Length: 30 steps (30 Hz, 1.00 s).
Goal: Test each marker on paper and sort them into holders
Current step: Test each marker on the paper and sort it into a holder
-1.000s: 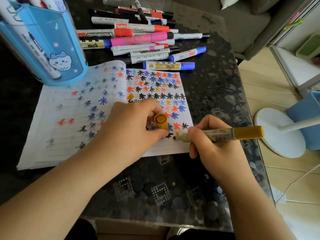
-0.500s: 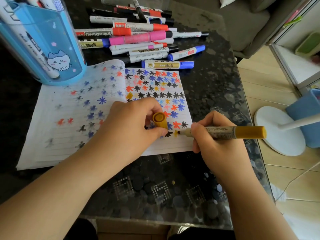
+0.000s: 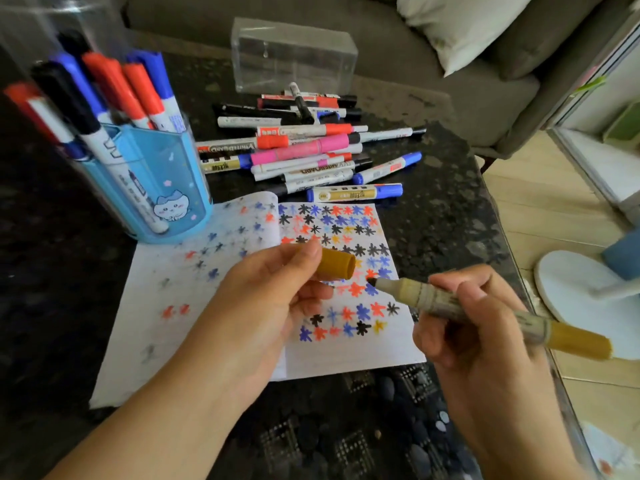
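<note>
hands hold apart left hand (image 3: 266,289)'s cap (image 3: 337,265) and right hand (image 3: 485,327)'s marker (image 3: 450,303), above paper (image 3: 346,341).

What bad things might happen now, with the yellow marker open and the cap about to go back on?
1. The uncapped yellow marker in the right hand has its wet tip close to the left hand, so the tip may stain skin if it misses the yellow cap.
2. A dipping tip could smear the white paper with coloured stars.
</note>
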Each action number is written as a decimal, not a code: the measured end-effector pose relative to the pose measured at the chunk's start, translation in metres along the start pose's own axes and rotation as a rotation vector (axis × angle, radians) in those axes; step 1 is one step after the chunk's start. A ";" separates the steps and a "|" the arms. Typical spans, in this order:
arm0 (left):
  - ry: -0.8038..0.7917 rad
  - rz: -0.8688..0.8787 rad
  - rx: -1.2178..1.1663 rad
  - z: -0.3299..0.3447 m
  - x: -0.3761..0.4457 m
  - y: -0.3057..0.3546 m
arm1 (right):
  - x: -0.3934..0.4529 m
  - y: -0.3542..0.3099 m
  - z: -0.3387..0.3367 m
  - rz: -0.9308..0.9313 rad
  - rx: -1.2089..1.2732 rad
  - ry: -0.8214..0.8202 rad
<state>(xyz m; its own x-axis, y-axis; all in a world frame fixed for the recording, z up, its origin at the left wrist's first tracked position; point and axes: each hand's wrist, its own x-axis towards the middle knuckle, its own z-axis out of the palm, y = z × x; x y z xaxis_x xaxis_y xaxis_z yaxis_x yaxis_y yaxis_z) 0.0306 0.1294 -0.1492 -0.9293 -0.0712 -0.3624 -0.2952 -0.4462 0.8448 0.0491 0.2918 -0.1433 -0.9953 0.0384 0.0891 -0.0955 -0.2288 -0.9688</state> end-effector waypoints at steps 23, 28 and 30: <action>-0.343 0.198 0.550 -0.001 -0.024 -0.006 | -0.005 0.019 0.017 0.211 0.175 0.174; -0.176 0.208 0.409 -0.008 -0.017 0.002 | -0.006 0.014 0.023 0.336 0.231 0.048; -0.082 0.262 0.450 -0.016 -0.016 0.012 | -0.010 0.012 0.019 0.304 -0.043 0.088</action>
<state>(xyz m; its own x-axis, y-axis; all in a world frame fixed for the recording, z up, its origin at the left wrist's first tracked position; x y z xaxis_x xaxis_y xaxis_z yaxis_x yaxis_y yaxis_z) 0.0451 0.1112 -0.1390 -0.9937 -0.0508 -0.0998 -0.1002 0.0060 0.9950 0.0572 0.2699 -0.1514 -0.9726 0.0586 -0.2250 0.2092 -0.2019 -0.9568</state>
